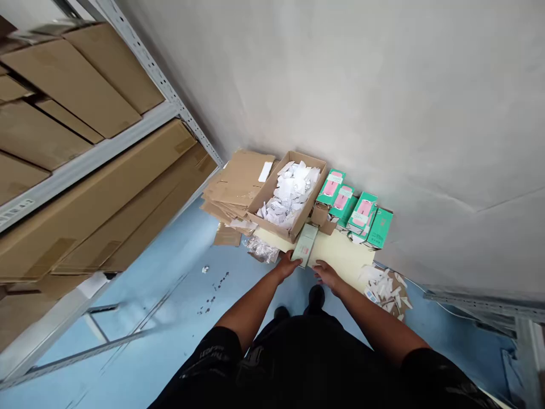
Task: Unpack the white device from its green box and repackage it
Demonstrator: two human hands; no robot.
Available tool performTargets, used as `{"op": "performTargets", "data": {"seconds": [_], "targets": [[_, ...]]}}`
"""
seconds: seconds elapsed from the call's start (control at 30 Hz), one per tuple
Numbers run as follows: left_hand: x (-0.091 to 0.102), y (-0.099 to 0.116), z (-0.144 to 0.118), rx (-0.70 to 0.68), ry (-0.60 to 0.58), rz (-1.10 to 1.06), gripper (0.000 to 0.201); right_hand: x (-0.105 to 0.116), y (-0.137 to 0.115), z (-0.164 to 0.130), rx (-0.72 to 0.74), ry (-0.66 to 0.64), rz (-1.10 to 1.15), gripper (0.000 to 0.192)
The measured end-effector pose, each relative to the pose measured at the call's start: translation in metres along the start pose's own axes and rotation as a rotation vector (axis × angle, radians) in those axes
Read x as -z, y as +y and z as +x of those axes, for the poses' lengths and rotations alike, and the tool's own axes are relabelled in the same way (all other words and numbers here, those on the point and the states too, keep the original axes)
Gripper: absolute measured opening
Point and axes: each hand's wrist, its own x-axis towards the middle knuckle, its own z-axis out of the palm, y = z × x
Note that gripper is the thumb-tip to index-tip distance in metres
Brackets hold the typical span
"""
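No writing is legible on the pale box (305, 244). The left hand (288, 264) grips its near end; the right hand (324, 272), loosely curled, rests just beside it.

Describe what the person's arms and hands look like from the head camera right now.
Both forearms are bare from short black sleeves down. The left hand and right hand wear no gloves; no watch or rings are visible at this size. The left sleeve carries faint pale lettering, too small to read; the right sleeve looks plain.
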Motion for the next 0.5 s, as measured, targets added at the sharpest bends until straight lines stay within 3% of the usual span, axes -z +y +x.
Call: {"op": "performTargets", "data": {"seconds": [0.17, 0.37, 0.5], "targets": [[-0.019, 0.01, 0.0, 0.086, 0.033, -0.049, 0.06, -0.003, -0.012, 0.018, 0.049, -0.11, -0.022, 0.052], [-0.028, 0.036, -0.019, 0.15, 0.024, -0.294, 0.053, 0.03, -0.026, 0.006, 0.231, -0.179, -0.022, 0.04], [-0.029, 0.048, -0.029, 0.191, 0.0, -0.379, 0.055, 0.036, -0.044, 0.011, 0.05, -0.151, 0.068, 0.039]]}}
